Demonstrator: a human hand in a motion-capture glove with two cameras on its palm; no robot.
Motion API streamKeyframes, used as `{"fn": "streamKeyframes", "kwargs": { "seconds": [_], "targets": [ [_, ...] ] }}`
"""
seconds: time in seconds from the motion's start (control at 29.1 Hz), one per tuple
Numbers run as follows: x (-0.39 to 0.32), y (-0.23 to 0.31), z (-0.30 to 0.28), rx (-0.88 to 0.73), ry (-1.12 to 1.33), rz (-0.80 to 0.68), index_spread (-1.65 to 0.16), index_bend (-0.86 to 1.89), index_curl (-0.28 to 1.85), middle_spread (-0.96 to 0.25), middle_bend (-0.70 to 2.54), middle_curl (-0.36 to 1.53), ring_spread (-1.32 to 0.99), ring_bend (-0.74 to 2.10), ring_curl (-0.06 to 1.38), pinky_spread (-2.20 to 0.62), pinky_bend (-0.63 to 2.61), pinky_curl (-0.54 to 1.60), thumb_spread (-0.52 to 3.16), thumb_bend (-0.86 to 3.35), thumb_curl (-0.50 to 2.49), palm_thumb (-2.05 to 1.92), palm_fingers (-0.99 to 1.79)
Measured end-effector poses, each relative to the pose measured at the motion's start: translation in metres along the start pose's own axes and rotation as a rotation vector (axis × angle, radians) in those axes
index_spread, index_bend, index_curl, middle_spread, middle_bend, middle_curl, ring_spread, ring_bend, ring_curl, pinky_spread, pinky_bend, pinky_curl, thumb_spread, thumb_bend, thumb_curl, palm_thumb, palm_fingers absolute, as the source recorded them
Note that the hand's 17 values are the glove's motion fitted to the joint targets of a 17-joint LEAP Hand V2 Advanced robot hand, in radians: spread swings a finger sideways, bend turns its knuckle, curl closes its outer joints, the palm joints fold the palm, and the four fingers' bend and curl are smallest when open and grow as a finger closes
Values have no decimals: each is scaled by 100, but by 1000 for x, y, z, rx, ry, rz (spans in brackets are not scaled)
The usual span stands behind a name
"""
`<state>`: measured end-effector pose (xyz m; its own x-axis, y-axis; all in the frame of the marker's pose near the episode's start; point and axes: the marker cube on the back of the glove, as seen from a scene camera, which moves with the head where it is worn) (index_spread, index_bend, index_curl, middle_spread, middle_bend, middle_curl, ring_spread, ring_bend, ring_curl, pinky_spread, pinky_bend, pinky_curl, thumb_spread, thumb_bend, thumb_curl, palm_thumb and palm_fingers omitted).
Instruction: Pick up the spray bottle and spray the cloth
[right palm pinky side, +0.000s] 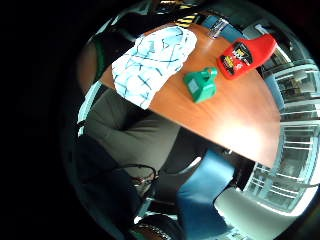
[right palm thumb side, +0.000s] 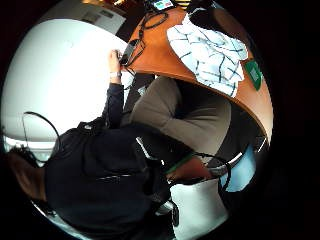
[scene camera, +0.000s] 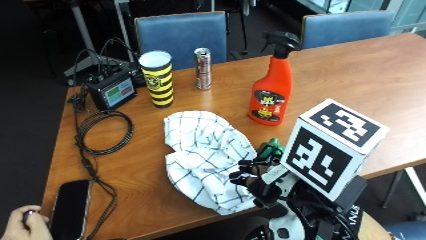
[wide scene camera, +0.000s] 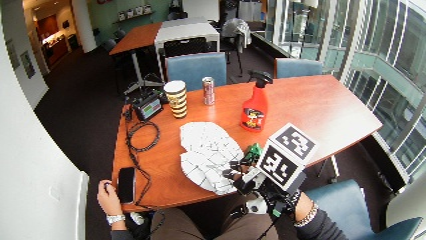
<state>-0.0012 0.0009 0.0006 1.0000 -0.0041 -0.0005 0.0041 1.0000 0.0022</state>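
The gloved hand (scene camera: 256, 177) is held open and empty beside the cloth (scene camera: 205, 159); beyond the cloth, the upright bottle (scene camera: 271, 86) should be gripped by its neck.

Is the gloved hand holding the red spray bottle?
No, the spray bottle stands upright on the table by itself, while the gloved right hand is off at the table's near edge by the cloth.
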Motion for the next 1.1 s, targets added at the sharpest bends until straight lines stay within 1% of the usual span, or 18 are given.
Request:
{"fn": "streamKeyframes", "kwargs": {
  "seconds": [0.17, 0.41, 0.93, 1.03, 1.1],
  "targets": [
    [-2, 1, 3, -7, 3, -3, -31, 24, 15, -6, 24, 12, -4, 35, 15, 16, 30, 13, 61, 13, 10, 30, 58],
    [2, -3, 6, -22, 2, 15, -38, 21, 22, -8, 21, 18, -5, 34, 20, 21, 28, 18, 81, 9, 15, 33, 57],
    [26, -28, -5, -4, -11, 50, -42, 18, 28, -9, 18, 24, -6, 31, 24, 23, 24, 24, 96, 0, 22, 38, 57],
    [37, -38, -9, 26, -32, 71, -42, 18, 29, -9, 18, 25, -6, 30, 25, 24, 23, 25, 97, -1, 23, 39, 58],
    [45, -45, -13, 77, -51, 84, -42, 18, 30, -9, 18, 26, -6, 31, 25, 24, 22, 25, 98, -1, 24, 40, 59]
  ]
}}
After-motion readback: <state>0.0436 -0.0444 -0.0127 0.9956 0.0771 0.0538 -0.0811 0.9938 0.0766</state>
